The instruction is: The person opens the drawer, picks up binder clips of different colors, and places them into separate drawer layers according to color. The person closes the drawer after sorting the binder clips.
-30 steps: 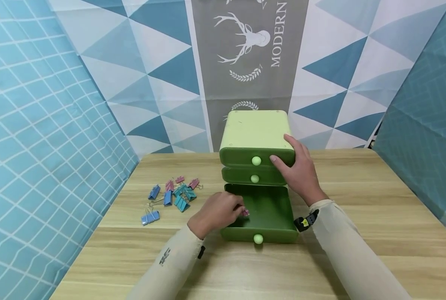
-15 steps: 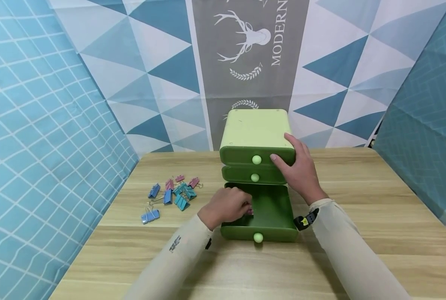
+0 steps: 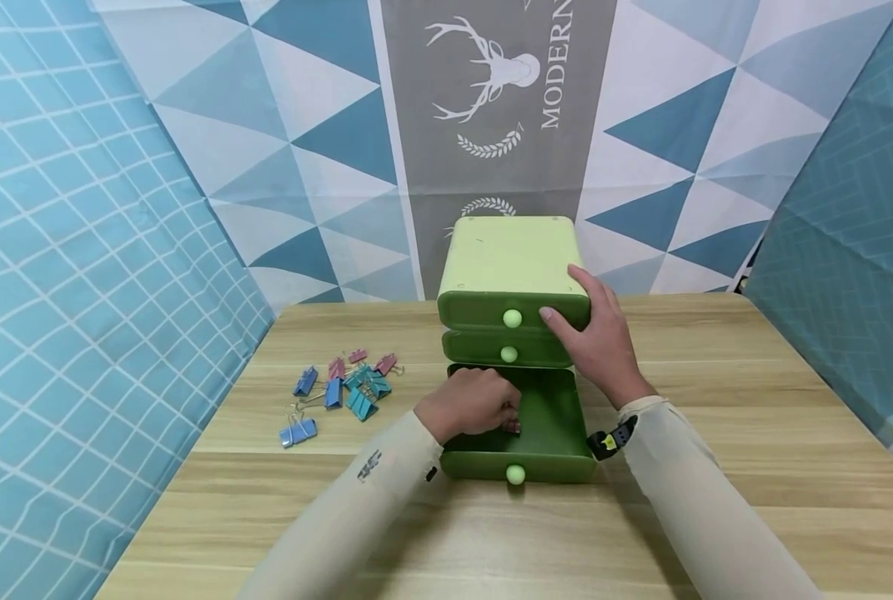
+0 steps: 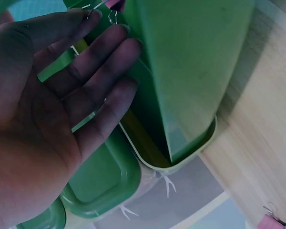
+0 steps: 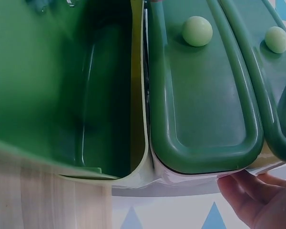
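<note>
My left hand [image 3: 472, 402] is inside the pulled-out bottom drawer [image 3: 554, 408] of a green cabinet [image 3: 517, 254]. Thumb and index finger pinch a pink binder clip [image 4: 116, 5] by its wire handle, at the top of the left wrist view. The remaining fingers are loosely bent. In the head view the hand covers most of that clip. My right hand [image 3: 604, 350] grips the cabinet's upper right corner, thumb on the top drawer front [image 3: 476, 312] and fingers along the side. Both upper drawers are closed.
Left of the cabinet lies a loose pile of binder clips: blue ones [image 3: 298, 432], teal ones [image 3: 361, 404] and pink ones [image 3: 387, 363]. A round pale knob [image 3: 516, 474] sticks out from the bottom drawer's front. Patterned cloth [image 3: 491, 167] hangs behind the table [image 3: 716, 417].
My left hand has moved right, deeper into the bottom drawer, with the pink binder clip in its fingers. The right hand stays on the cabinet.
</note>
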`<state>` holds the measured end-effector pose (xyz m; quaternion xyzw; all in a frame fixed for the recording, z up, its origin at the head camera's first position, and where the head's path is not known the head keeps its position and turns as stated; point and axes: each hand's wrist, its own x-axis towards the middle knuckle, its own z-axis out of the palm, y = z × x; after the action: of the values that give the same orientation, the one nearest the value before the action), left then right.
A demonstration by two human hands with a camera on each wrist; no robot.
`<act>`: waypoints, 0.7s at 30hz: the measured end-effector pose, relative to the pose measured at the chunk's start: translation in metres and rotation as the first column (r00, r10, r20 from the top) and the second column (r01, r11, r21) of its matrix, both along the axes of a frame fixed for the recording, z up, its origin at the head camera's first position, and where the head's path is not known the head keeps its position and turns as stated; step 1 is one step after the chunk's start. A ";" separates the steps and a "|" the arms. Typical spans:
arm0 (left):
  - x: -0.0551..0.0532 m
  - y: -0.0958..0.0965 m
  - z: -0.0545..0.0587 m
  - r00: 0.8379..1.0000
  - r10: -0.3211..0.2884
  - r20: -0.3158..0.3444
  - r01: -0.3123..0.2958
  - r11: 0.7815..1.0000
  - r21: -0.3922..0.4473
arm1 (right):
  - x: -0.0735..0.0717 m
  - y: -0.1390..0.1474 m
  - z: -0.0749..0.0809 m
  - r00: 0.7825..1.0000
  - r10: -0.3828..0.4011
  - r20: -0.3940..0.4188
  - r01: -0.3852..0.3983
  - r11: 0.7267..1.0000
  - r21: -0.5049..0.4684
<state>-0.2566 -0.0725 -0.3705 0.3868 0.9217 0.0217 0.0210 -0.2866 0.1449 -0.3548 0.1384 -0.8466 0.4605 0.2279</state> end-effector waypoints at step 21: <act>-0.020 0.020 0.000 0.995 -0.043 0.085 0.050 0.996 -0.071 | 0.000 0.002 0.000 1.000 0.002 0.006 -0.002 1.000 0.000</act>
<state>-0.2768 -0.0528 -0.3703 0.4059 0.9109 0.0037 0.0741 -0.2862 0.1472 -0.3543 0.1379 -0.8473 0.4611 0.2247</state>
